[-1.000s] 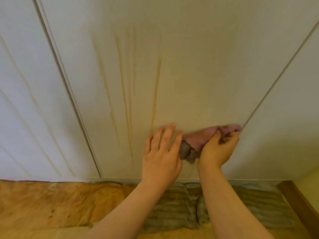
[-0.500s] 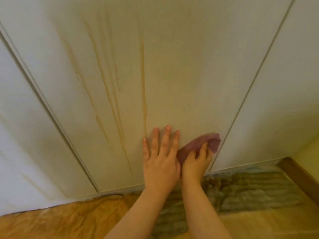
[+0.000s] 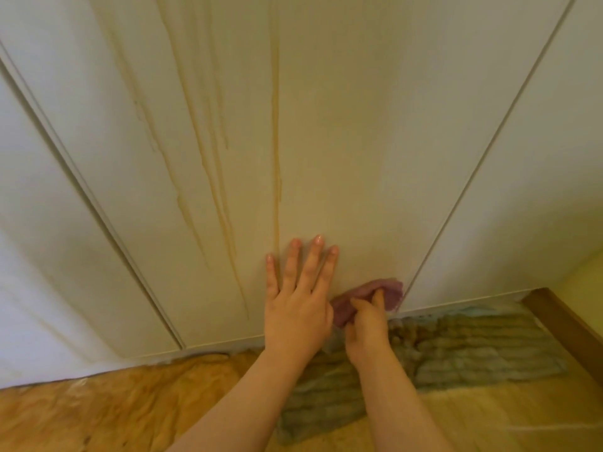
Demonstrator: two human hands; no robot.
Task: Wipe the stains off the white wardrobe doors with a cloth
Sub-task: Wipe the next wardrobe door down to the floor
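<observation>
low on the middle wardrobe door, near its 6 o'clock edge, the left hand lies flat against the white panel. its fingers are straight, a little spread, and have hold of nothing. just at 3 o'clock of it the right hand has its fingers curled round a bunched purple cloth and presses it to the door's lower right corner. one end of the cloth sits just beside the left hand, and the other reaches the seam with the right door. yellow-brown stains run down the middle door from 12 o'clock. the straightest streak comes down to the left hand's fingertips, while others slant past the hand toward its 8 o'clock. the left door stands at 9 o'clock. on the floor a ribbed grey towel lies along the foot of the doors at 5 o'clock, under the right forearm. a crumpled orange-tan sheet lies at 7 o'clock and a wooden skirting at 4 o'clock.
</observation>
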